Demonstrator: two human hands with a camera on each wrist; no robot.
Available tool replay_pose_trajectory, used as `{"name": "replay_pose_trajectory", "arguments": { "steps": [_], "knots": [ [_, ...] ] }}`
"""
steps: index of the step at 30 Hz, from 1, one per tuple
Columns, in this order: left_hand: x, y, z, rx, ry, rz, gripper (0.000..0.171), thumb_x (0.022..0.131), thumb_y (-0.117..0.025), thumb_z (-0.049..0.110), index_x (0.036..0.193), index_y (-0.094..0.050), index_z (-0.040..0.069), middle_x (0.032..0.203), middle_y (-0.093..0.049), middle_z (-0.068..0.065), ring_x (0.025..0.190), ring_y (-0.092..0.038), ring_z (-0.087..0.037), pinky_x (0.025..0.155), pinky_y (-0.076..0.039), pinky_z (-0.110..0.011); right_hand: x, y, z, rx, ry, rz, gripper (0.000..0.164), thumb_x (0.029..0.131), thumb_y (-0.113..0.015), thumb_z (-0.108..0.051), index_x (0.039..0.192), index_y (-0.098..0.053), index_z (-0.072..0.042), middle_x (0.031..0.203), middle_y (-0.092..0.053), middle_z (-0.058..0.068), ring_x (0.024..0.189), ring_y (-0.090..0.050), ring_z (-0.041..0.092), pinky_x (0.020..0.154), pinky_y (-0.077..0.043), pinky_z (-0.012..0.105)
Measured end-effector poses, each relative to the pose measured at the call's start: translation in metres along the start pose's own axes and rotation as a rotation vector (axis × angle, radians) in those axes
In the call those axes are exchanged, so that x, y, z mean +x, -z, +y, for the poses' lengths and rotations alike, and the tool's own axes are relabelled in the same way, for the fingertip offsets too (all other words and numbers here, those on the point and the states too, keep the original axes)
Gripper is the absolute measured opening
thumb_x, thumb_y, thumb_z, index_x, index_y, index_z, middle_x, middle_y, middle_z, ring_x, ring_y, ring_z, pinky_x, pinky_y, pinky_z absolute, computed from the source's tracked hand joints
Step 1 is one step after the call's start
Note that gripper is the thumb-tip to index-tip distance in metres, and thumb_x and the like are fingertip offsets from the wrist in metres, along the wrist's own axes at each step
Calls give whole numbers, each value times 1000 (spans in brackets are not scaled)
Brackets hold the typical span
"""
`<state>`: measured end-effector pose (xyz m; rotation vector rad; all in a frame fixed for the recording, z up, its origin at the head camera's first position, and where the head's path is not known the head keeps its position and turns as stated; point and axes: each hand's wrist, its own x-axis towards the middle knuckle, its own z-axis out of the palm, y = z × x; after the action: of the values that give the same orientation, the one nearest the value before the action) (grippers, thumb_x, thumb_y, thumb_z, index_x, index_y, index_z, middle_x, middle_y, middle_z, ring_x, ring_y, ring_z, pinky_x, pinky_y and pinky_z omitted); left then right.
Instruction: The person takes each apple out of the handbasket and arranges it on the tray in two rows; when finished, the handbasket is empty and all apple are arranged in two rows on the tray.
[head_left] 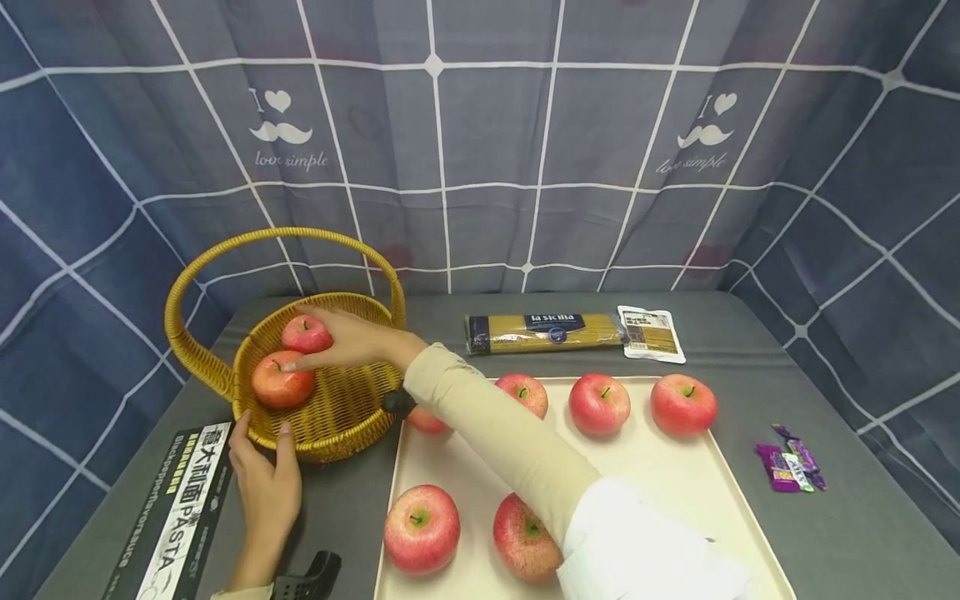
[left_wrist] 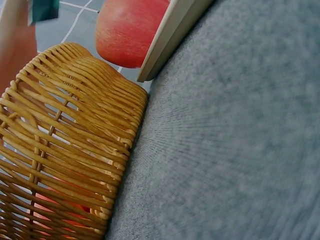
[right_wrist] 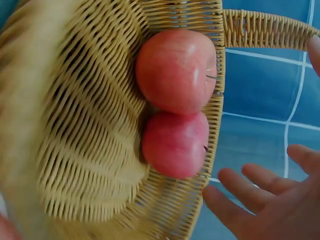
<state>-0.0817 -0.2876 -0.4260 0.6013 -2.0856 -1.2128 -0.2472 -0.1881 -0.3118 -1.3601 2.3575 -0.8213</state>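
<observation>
A yellow wicker basket (head_left: 341, 408) with a tall handle stands on the left side of the table. Two red apples lie against its left wall: a larger one (head_left: 277, 385) and a smaller one (head_left: 306, 333). My right hand (head_left: 348, 337) reaches into the basket over them, with its thumb by the larger apple. Spread fingers (right_wrist: 260, 192) show beside the rim in the right wrist view, apart from both apples. My left hand (head_left: 266, 483) is at the basket's front-left outer side, fingers extended by the rim. Through the weave (left_wrist: 75, 125), the left wrist view shows some red.
A cream tray (head_left: 637, 467) carries several apples (head_left: 422, 529), partly hidden by my right sleeve. A pasta box (head_left: 176, 517) lies left. Behind are a spaghetti pack (head_left: 543, 333) and a white pouch (head_left: 651, 333). Purple-wrapped sweets (head_left: 791, 461) lie at right.
</observation>
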Motion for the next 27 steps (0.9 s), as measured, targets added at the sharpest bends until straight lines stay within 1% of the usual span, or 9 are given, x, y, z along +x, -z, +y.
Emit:
{"name": "replay_pose_trajectory", "arguments": {
  "steps": [4, 7, 10, 12, 15, 17, 19, 24, 27],
  "knots": [
    [-1, 3, -1, 8, 14, 3, 57, 93, -44, 25, 142, -18, 11, 138, -23, -30, 127, -23, -51, 101, -18, -62, 11, -15, -6, 146, -94, -67, 89, 80, -60, -47, 146, -6, -23, 149, -22, -9, 137, -20, 4, 108, -22, 19],
    [-1, 3, 0, 11, 21, -9, 58, 93, -44, 25, 142, -17, 12, 138, -22, -30, 127, -23, -52, 100, -18, -63, 12, -25, -5, 247, -157, -78, 88, 81, -60, -47, 146, -4, -27, 150, -14, -13, 137, -18, 4, 109, -22, 22],
    [0, 1, 1, 6, 15, -18, 58, 93, -44, 25, 142, -17, 11, 139, -22, -30, 126, -23, -53, 100, -18, -63, 9, -34, 1, 314, -200, -50, 84, 82, -57, -48, 145, -5, -32, 150, -13, -16, 138, -17, 5, 110, -22, 26],
    [0, 1, 1, 10, 16, -19, 58, 93, -44, 26, 142, -17, 12, 139, -22, -30, 126, -23, -53, 100, -18, -63, 8, -42, 6, 394, -217, -11, 82, 82, -57, -49, 144, -6, -36, 149, -14, -17, 137, -18, 6, 110, -24, 30],
    [0, 3, 1, 18, 20, -15, 58, 93, -44, 26, 142, -18, 11, 139, -22, -30, 127, -22, -53, 100, -18, -63, 8, -56, 9, 494, -226, 22, 81, 82, -57, -50, 143, -4, -40, 149, -15, -16, 137, -18, 7, 108, -26, 33],
    [-1, 3, 0, 27, 24, -20, 58, 93, -44, 26, 142, -17, 11, 140, -21, -30, 127, -22, -53, 99, -18, -63, 9, -66, 9, 526, -220, 37, 84, 81, -58, -48, 143, -3, -38, 149, -14, -15, 138, -17, 7, 108, -27, 34],
    [-1, 3, 0, 27, 24, -22, 58, 93, -44, 26, 142, -17, 10, 140, -21, -30, 127, -22, -53, 99, -18, -63, 8, -72, 7, 523, -227, 45, 86, 81, -59, -47, 144, -2, -37, 150, -15, -14, 138, -18, 8, 108, -27, 36],
    [-1, 3, 2, 29, 22, -20, 58, 93, -44, 25, 142, -17, 10, 139, -22, -30, 127, -23, -52, 99, -19, -63, 14, -81, 0, 529, -192, 93, 94, 76, -67, -41, 144, -3, -35, 148, -18, -13, 135, -23, 5, 106, -31, 32],
    [-1, 1, 4, 28, 16, -25, 58, 93, -43, 25, 142, -17, 10, 139, -22, -30, 127, -23, -52, 99, -19, -64, 17, -84, -1, 493, -185, 127, 100, 72, -72, -39, 145, -4, -31, 148, -20, -11, 134, -24, 5, 106, -31, 29]
  ]
}}
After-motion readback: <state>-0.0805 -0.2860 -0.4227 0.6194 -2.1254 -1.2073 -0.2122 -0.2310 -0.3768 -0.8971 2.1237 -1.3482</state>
